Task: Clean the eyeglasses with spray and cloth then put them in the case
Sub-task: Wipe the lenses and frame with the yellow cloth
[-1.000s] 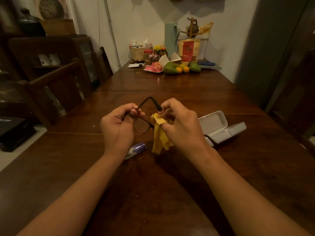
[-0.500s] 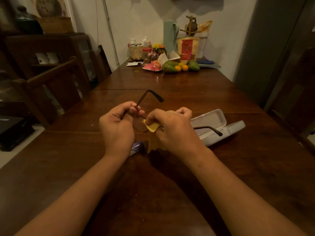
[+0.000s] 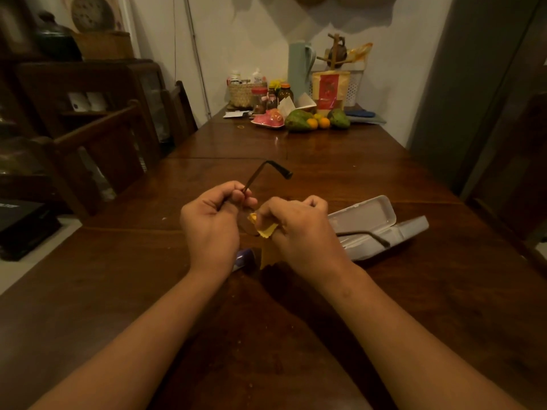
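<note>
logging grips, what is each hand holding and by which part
The left hand grips the eyeglasses at the frame's end, where a temple arm joins. The right hand pinches the yellow cloth by its upper part, against a lens.

One wide-angle view looks from the person's head, forward and down along the long dark wooden desk toward the white far wall. Both forearms enter from the bottom edge. The left hand and right hand sit close, mid-frame.

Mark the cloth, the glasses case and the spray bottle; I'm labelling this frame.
cloth (image 3: 268, 230), head view, bright yellow fold
glasses case (image 3: 367, 213), head view, raised open half
spray bottle (image 3: 245, 258), head view, visible purple end
</note>
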